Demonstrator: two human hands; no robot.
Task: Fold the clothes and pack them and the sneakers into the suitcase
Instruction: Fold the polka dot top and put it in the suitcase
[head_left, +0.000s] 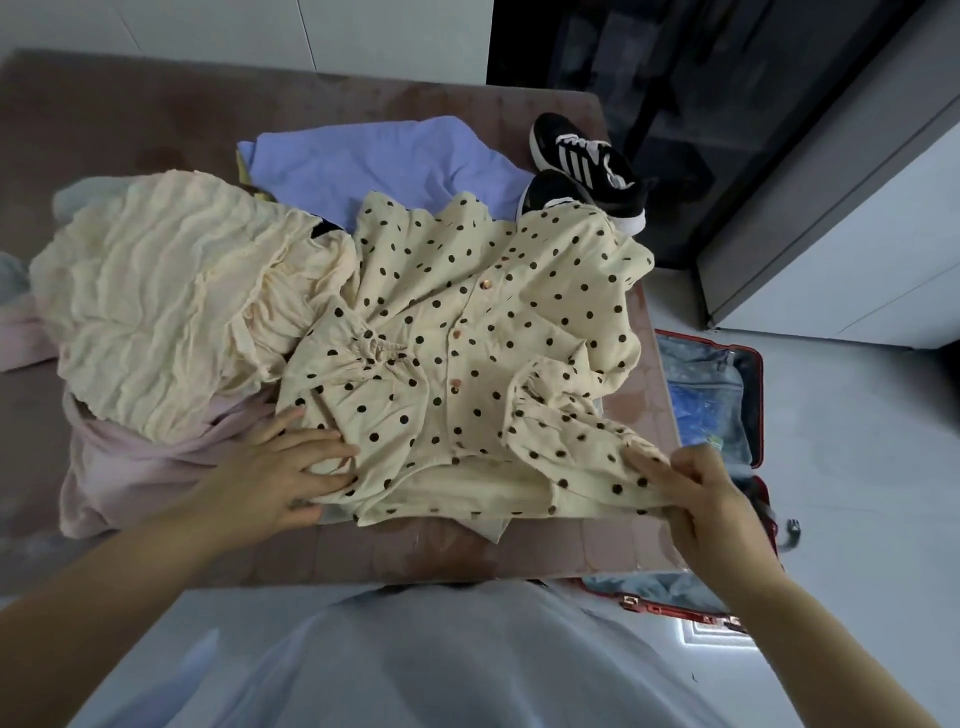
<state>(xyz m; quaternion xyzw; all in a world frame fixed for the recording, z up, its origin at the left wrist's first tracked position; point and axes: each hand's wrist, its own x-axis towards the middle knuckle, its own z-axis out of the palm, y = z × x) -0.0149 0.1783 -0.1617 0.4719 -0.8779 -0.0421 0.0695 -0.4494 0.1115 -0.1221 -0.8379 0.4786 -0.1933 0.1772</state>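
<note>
A cream polka-dot blouse (467, 332) lies spread on the bed, buttons up. My left hand (280, 467) presses flat on its near left hem, fingers straight. My right hand (696, 488) pinches the near right sleeve end at the bed's edge. A crinkled cream garment (156, 301) lies to the left over a pale pink one (130, 478). A lilac garment (384, 161) lies behind the blouse. Two black sneakers with white stripes (587, 166) sit at the far right corner. The open red suitcase (727, 405) lies on the floor to the right.
The bed has a brownish-pink cover (156, 114). A dark cabinet (701, 78) and a white unit (857, 234) stand at the right beyond the bed. Light grey floor (857, 493) surrounds the suitcase.
</note>
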